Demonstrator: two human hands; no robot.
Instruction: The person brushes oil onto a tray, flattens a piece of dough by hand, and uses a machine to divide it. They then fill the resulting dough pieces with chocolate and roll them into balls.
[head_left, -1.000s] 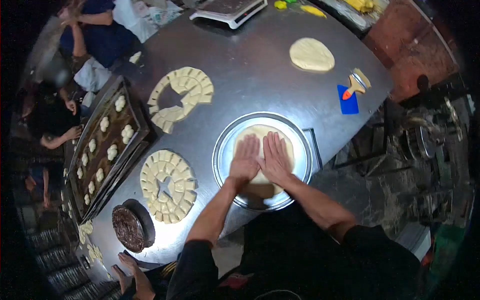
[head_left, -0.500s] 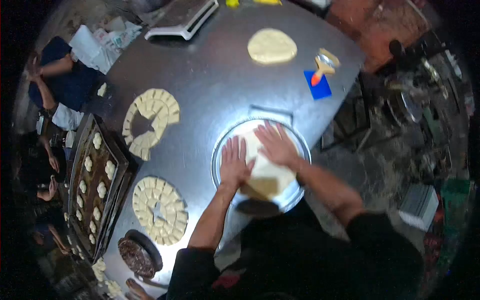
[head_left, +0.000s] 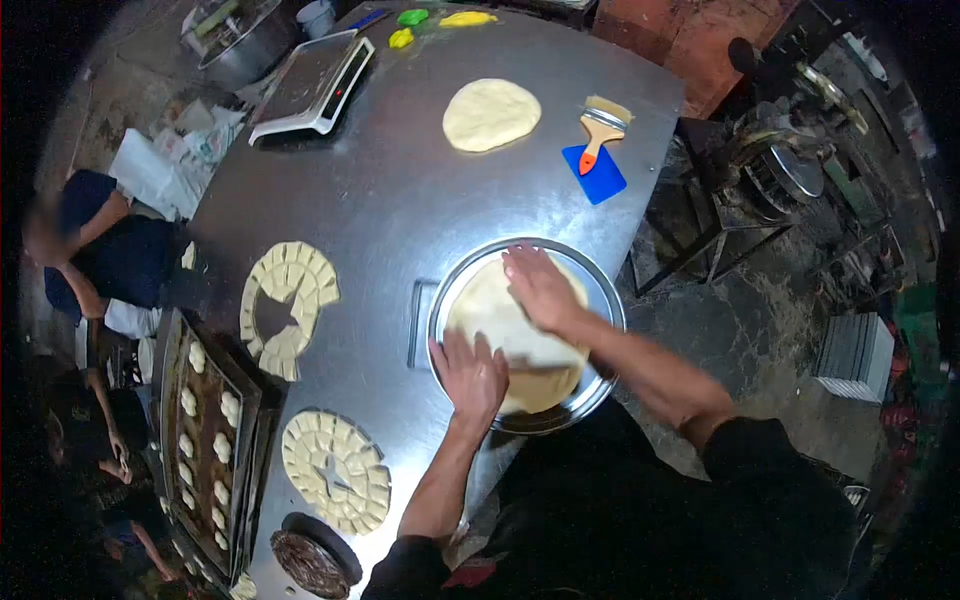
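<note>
A flat round sheet of pale dough (head_left: 505, 330) lies in a shallow metal pan (head_left: 612, 300) at the table's near edge. My right hand (head_left: 545, 290) rests on the dough's upper part, fingers stretched out. My left hand (head_left: 474, 380) lies at its lower left near the rim, fingers apart and slightly blurred. Neither hand grips anything. The pan's handle (head_left: 418, 325) sticks out on the left. A shadow darkens the dough's lower part.
On the metal table (head_left: 390, 220) lie another dough round (head_left: 491, 115), a brush (head_left: 602, 130), a blue scraper (head_left: 600, 183), a scale (head_left: 310, 85), cut dough rings (head_left: 338, 470) and a bowl of dark filling (head_left: 308, 563). Trays of shaped dough (head_left: 205, 440) and co-workers (head_left: 110, 240) are at left.
The pan has turned counterclockwise, its handle going from the top to the left side. My left hand has moved down toward the lower left rim. The camera view has shifted.
</note>
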